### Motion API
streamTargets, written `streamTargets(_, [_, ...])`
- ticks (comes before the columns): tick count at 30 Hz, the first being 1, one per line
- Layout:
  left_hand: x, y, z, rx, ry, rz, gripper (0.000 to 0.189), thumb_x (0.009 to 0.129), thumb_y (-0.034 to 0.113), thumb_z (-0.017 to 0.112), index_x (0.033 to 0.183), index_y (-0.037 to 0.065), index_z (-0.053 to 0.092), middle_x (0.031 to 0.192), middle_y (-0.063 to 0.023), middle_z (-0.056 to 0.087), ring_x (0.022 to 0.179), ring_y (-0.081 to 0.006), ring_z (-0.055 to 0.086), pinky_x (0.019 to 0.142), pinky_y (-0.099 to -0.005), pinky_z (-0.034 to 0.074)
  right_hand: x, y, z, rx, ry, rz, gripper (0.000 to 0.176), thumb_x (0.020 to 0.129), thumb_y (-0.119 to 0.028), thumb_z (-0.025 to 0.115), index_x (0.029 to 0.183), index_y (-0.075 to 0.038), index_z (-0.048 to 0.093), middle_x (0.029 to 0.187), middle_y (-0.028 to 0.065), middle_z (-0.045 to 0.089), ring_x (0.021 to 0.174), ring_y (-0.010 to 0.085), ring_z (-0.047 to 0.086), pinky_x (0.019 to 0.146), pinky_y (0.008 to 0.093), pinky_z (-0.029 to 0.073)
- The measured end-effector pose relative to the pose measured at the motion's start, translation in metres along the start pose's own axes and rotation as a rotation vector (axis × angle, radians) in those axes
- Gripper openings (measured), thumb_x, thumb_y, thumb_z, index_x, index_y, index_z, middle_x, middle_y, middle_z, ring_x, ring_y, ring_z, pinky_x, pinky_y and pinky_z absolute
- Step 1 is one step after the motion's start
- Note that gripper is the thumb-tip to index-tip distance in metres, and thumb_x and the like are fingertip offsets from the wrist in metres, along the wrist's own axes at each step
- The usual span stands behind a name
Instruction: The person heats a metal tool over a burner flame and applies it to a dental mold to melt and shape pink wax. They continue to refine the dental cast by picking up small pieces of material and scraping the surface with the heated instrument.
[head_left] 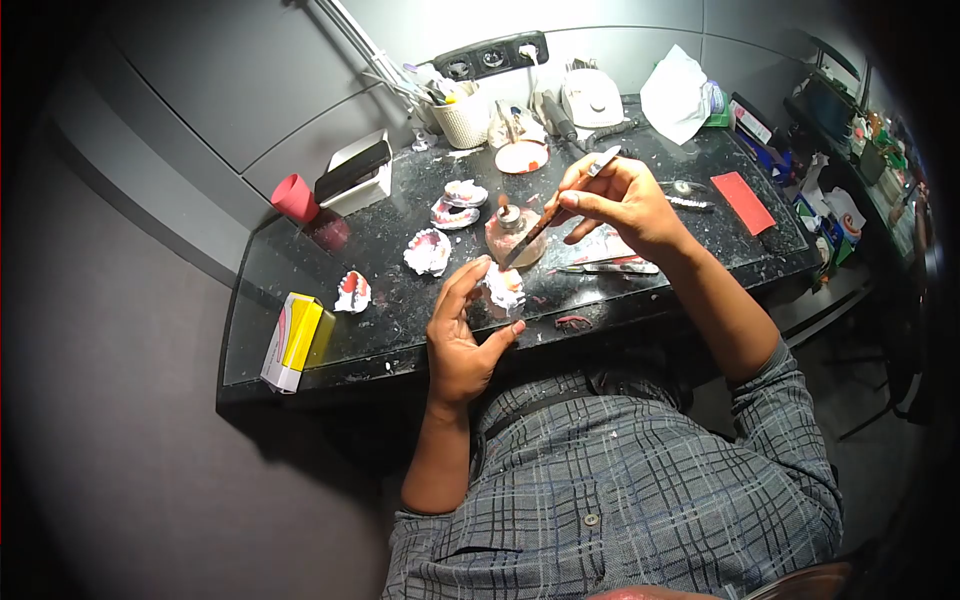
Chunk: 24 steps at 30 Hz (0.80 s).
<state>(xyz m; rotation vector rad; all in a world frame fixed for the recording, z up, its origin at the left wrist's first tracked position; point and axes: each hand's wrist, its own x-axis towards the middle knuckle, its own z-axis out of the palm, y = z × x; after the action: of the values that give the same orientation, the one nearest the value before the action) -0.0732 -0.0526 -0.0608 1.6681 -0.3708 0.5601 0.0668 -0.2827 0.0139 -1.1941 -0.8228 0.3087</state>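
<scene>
My left hand (465, 335) has its fingers curved around a white and pink dental cast (504, 288) near the front of the black bench. Pinched in my right hand (625, 200) is a slim knife-like tool (536, 232), its dark blade slanting down to the top of the cast. Right behind the cast stands a glass spirit burner (512, 222) with a small orange glow at its wick. More casts with pink parts lie to the left: one open cast (428, 252), a stacked pair (459, 204) and a small one (353, 292).
A yellow and white box (293, 342) stands at the bench's front left, a pink cup (295, 198) farther back. Behind are a holder of tools (462, 118), a round dish (522, 156) and a white device (591, 98). A red sheet (743, 203) lies right.
</scene>
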Motion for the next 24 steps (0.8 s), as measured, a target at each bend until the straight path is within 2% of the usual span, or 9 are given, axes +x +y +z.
streamTargets(13, [-0.0006, 0.0049, 0.0002, -0.022, -0.019, -0.043, 0.077, 0.071, -0.01, 0.081, 0.14, -0.008, 0.047, 0.135, -0.0161, 0.056, 0.125, -0.0231, 0.055, 0.109, -0.0352, 0.042, -0.0007, -0.0045, 0.0039, 0.002, 0.013, -0.014, 0.015, 0.095, -0.01, 0.068, 0.103, 0.002, 0.064, 0.098, 0.016, 0.074, 0.094, 0.0234, 0.074, 0.07, 0.0313, 0.064])
streamTargets(17, [-0.0004, 0.0039, 0.0005, -0.014, -0.025, -0.041, 0.077, 0.071, -0.009, 0.081, 0.14, -0.008, 0.047, 0.135, -0.0166, 0.056, 0.125, -0.0233, 0.055, 0.109, -0.0349, 0.042, -0.0015, -0.0015, 0.0012, 0.028, -0.015, -0.017, 0.015, 0.095, -0.009, 0.069, 0.104, 0.002, 0.064, 0.098, 0.0159, 0.074, 0.094, 0.0233, 0.074, 0.069, 0.0311, 0.064])
streamTargets(20, [-0.0009, 0.0043, 0.0021, -0.052, 0.011, -0.051, 0.075, 0.069, -0.005, 0.084, 0.137, -0.003, 0.054, 0.133, -0.0128, 0.054, 0.12, -0.0208, 0.055, 0.105, -0.0341, 0.044, -0.0014, -0.0019, 0.0019, 0.02, -0.014, -0.017, 0.016, 0.094, -0.009, 0.07, 0.104, 0.002, 0.064, 0.098, 0.0162, 0.074, 0.094, 0.0236, 0.073, 0.069, 0.0315, 0.064])
streamTargets(24, [-0.0009, 0.004, 0.0023, -0.05, 0.01, -0.053, 0.075, 0.069, -0.005, 0.084, 0.137, -0.003, 0.054, 0.134, -0.0131, 0.054, 0.121, -0.0207, 0.055, 0.105, -0.0341, 0.043, -0.0012, -0.0055, 0.0007, -0.011, 0.051, -0.06, 0.016, 0.095, -0.009, 0.068, 0.104, 0.003, 0.064, 0.098, 0.0162, 0.073, 0.092, 0.0239, 0.074, 0.07, 0.0335, 0.064])
